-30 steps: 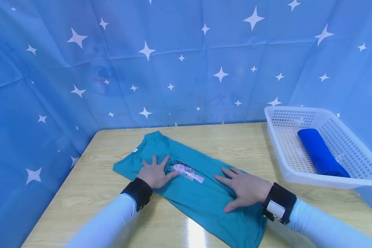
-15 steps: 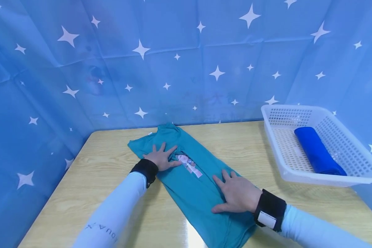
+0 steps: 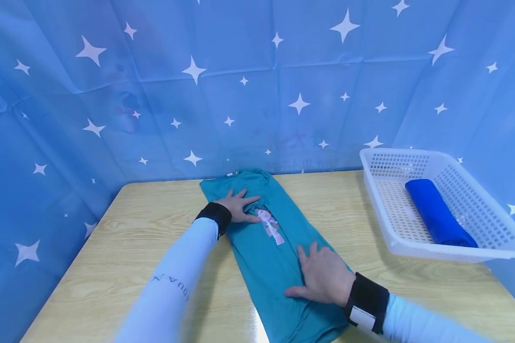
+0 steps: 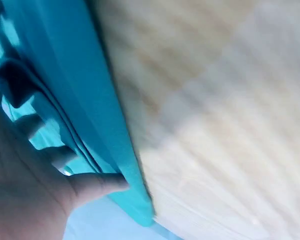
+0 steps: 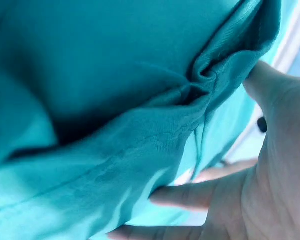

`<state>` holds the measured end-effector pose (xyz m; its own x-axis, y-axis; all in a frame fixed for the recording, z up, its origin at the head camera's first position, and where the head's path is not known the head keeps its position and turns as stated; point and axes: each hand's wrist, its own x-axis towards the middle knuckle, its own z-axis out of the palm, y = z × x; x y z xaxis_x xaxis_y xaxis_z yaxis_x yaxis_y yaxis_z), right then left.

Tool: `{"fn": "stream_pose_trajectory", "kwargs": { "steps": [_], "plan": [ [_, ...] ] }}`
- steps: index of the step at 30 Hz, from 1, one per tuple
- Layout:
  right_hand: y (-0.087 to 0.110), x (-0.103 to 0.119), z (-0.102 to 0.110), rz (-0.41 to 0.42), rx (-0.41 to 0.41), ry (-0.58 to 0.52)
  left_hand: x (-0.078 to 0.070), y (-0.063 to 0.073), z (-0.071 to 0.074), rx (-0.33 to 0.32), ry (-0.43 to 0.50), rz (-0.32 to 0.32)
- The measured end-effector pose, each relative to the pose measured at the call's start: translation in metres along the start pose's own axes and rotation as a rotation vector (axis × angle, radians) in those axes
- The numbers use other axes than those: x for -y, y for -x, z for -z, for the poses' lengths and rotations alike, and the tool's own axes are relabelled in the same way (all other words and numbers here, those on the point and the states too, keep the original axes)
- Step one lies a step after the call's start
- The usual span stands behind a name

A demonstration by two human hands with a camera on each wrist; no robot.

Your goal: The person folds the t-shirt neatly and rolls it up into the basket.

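Note:
A teal T-shirt (image 3: 262, 267), folded into a long strip with a printed picture (image 3: 270, 226) in its middle, lies slanted on the table. Near the collar end, my left hand (image 3: 237, 206) rests on the cloth with its fingers spread. Lower down, my right hand (image 3: 324, 274) lies on the shirt, also with spread fingers. In the left wrist view the thumb (image 4: 100, 184) lies along the cloth by a straight folded edge. Loose folds of the shirt (image 5: 125, 135) bunch beside the right fingers in the right wrist view.
A white perforated plastic basket (image 3: 379, 209) stands at the right with a rolled blue cloth (image 3: 439, 214) inside. The wooden table (image 3: 124, 267) ends at a blue star-patterned curtain (image 3: 240, 100) behind and to the left.
The shirt has turned clockwise under both hands. Its collar end has moved right and away, its lower end left. My left hand moved right and up, my right hand slightly left.

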<state>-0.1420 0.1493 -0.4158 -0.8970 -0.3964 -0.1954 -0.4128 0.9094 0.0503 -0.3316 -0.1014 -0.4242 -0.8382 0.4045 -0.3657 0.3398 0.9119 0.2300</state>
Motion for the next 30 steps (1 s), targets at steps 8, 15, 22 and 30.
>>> {"fn": "stream_pose_trajectory", "kwargs": {
  "steps": [8,15,22,30],
  "plan": [
    [-0.015,0.020,0.008,0.003,0.018,0.081,-0.006,-0.004,0.002,-0.085,-0.078,-0.006],
    [-0.017,-0.015,0.023,0.102,0.053,-0.161,-0.045,0.025,-0.017,-0.131,0.003,0.023],
    [0.001,-0.024,0.018,0.249,0.157,-0.203,-0.043,0.046,-0.026,-0.066,-0.016,0.053],
    [0.005,-0.018,0.009,0.341,0.142,-0.272,-0.021,0.042,-0.026,-0.069,-0.041,0.003]
  ]
}}
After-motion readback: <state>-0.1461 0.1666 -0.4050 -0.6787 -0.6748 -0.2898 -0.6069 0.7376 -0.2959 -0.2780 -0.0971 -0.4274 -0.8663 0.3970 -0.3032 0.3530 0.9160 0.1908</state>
